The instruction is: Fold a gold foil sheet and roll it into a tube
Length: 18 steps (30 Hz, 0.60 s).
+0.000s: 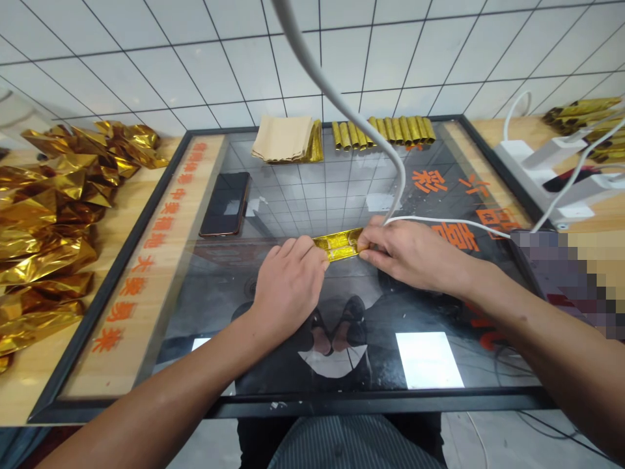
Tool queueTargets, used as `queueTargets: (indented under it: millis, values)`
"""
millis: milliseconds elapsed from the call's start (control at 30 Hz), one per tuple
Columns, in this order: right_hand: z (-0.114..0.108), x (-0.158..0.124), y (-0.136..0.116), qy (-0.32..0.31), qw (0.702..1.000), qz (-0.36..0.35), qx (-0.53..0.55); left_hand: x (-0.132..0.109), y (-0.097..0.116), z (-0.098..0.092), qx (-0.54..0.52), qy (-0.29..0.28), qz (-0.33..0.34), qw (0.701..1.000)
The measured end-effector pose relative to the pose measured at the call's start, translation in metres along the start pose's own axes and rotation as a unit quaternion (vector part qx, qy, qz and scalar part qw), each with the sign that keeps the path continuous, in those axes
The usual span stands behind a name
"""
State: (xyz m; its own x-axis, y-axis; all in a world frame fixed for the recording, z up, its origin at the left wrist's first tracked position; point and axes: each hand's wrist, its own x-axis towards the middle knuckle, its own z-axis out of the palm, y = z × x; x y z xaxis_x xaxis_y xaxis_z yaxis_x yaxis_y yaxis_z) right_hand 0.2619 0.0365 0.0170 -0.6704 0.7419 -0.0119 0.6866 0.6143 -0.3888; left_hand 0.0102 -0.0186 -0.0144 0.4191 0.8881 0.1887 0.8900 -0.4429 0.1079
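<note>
Over the middle of the dark glass top [293,221], a strip of gold foil paper [342,245] with folded long edges is stretched between both hands. My left hand [291,277] grips its left end, fingers curled and knuckles up. The right end is pinched between the thumb and fingers of my right hand [398,251]. Behind the hands lies a stack of tan, gold-backed paper sheets [282,138]. To the right of that stack is a row of rolled gold foil tubes [385,132].
A dark phone [224,203] rests on the glass at left. Folded gold foil shapes [53,215] pile up on the wooden surface beyond. A white power strip [532,172] with cables stands at right, near more gold rolls [586,124]. A thick pale cable [336,85] hangs in front.
</note>
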Motion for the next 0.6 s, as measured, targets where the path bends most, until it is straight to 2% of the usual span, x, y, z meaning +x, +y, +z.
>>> queueTargets:
  millis: [367,600]
  values:
    - [0.0022,-0.0003,-0.002,0.0,0.999,0.04,0.005,0.0038,-0.0062,-0.0002,-0.159,0.02,-0.106,0.981]
    - [0.0014,0.0009,-0.0043,0.0,0.999,0.046,0.007,0.0047,-0.0066,0.0014,-0.178,0.032,-0.126,0.975]
